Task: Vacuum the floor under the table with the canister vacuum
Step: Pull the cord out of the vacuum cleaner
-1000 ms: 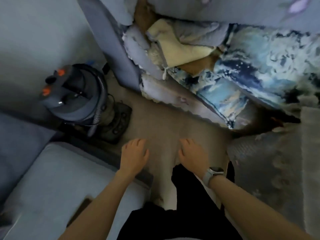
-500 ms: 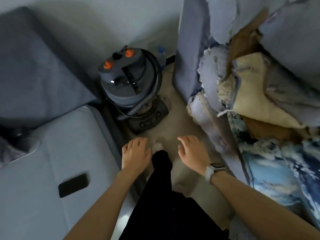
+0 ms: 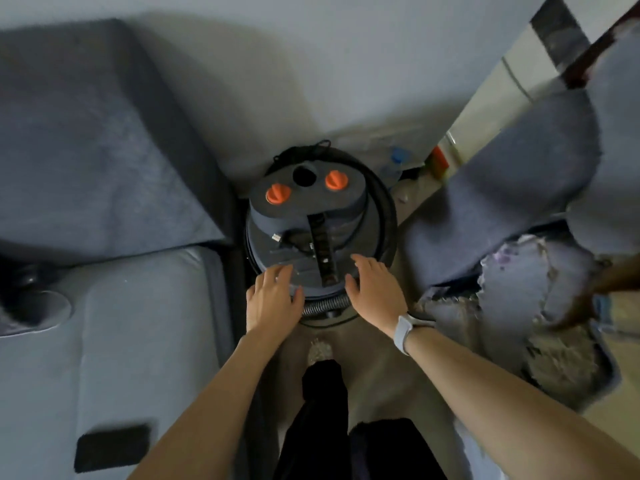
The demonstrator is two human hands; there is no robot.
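- Reaching: left hand (image 3: 273,299) and right hand (image 3: 375,292), fingers released, over vacuum (image 3: 311,223).
- Handling: probably heavy, rigid; lift by black handle (image 3: 322,251); hose (image 3: 323,306) flexible.

One round dark grey canister vacuum (image 3: 311,233) stands on the floor, bearing two orange knobs (image 3: 278,194) and one ribbed grey hose (image 3: 323,305). One black flat phone (image 3: 112,446) lies on the sofa. Two bare hands (image 3: 273,299) show, and one white wristwatch (image 3: 403,329).
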